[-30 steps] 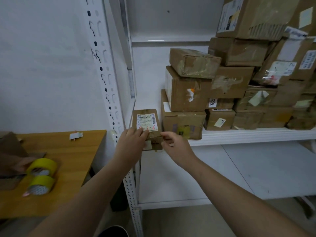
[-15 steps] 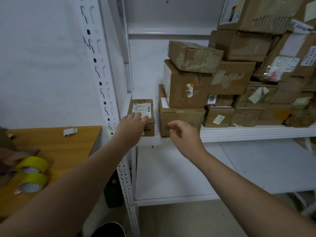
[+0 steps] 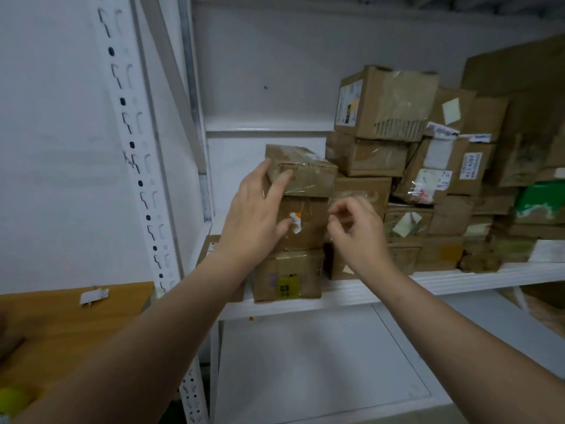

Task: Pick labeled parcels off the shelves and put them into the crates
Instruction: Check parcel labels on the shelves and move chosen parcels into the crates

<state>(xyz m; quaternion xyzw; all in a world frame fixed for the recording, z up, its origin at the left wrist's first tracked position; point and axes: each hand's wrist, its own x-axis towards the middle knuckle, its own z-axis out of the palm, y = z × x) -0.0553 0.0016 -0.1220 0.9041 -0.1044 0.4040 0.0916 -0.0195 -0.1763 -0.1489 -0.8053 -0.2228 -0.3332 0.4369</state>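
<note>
My left hand (image 3: 260, 215) spread wide, fingertips on top parcel (image 3: 305, 175), 12 o'clock end of stack (image 3: 287, 273) on shelf (image 3: 382, 289). My right hand (image 3: 357, 231) loosely curled, empty, 3 o'clock of stack. Risk: one-sided pull tips parcel, topples stack.

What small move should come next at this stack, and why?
Probably bring the right hand to the right end of the top box and lift: the left hand lies spread on its left corner, nothing rests on it, and the right hand holds nothing.
</note>
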